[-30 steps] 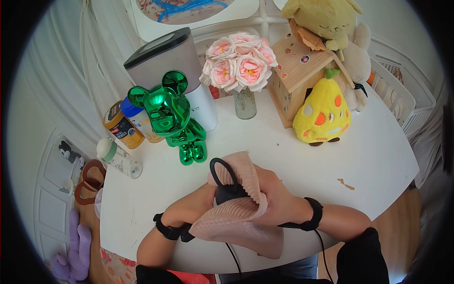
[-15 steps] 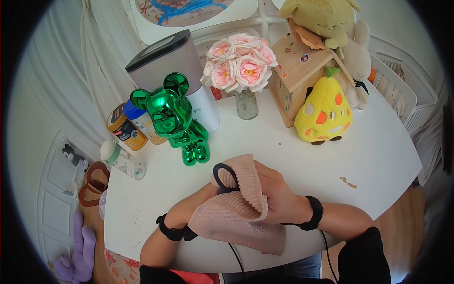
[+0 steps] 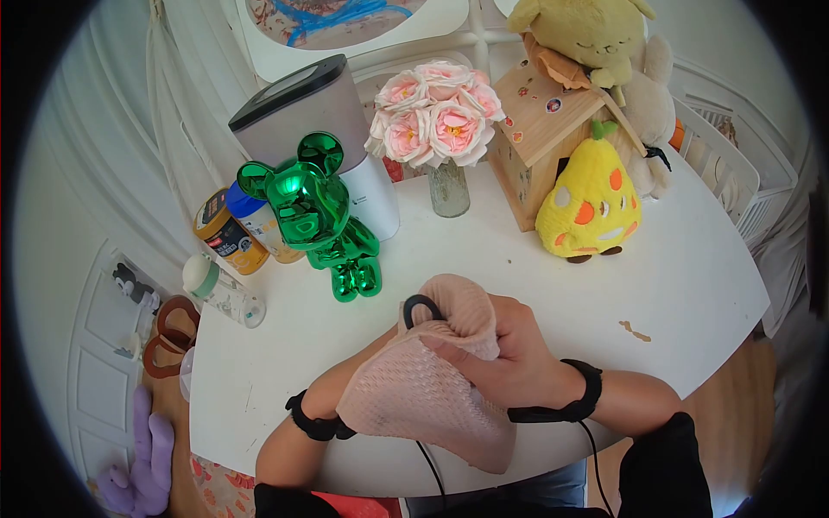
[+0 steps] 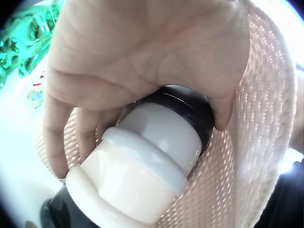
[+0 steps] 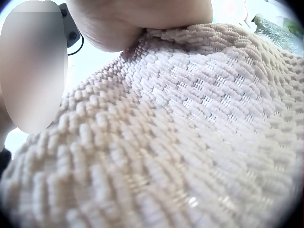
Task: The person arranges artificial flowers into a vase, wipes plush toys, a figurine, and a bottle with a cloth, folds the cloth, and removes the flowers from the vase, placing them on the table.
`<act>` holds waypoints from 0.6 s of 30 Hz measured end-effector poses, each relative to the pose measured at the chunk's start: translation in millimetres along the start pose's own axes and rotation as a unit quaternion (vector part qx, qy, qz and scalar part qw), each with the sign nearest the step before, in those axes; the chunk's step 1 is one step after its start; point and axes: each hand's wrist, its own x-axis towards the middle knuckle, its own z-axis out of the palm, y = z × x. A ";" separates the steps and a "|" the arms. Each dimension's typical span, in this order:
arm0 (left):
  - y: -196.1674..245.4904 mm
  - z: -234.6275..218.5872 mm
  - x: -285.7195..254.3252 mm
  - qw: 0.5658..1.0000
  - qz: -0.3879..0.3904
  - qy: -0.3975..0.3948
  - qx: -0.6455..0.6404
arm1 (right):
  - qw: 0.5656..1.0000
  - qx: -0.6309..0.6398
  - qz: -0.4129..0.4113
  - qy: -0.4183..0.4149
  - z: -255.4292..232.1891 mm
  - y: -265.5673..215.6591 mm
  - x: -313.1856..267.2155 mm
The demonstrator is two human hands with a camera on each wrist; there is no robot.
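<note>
A pink ribbed cloth [image 3: 432, 397] is draped over a bottle whose black loop handle [image 3: 423, 308] pokes out at the top in the head view. The left wrist view shows the bottle's pale ringed body [image 4: 142, 161] with a black band, leaning at a slant against the cloth. My left hand [image 4: 147, 57] grips it with fingers and thumb on either side; in the head view the cloth hides most of this hand. My right hand [image 3: 518, 354] pinches the cloth close to the loop, thumb lying over its near side. Cloth weave fills most of the right wrist view.
On the white table [image 3: 570, 302] stand a shiny green bear figure [image 3: 311, 207], a vase of pink roses [image 3: 449, 190], a yellow pear plush [image 3: 591, 207] and a wooden house [image 3: 535, 121]. Jars and a clear bottle [image 3: 224, 293] line the left edge.
My right hand has shifted slightly right, and its thumb has come over the front of the cloth. The cloth now covers more of the bottle's black top, leaving less of the loop showing.
</note>
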 end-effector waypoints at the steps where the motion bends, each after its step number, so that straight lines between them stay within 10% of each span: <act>1: 0.3 -0.2 1.1 1.000 -0.003 0.001 0.002 | 1.000 0.001 0.000 0.001 1.4 -0.7 1.2; 10: 2.3 2.6 1.8 0.999 -0.013 0.017 0.025 | 0.983 0.179 0.050 -0.011 -0.8 -23.0 0.0; 18: 7.6 1.3 6.3 0.999 -0.019 0.033 0.036 | 0.950 0.260 0.055 0.162 -17.2 -34.1 7.0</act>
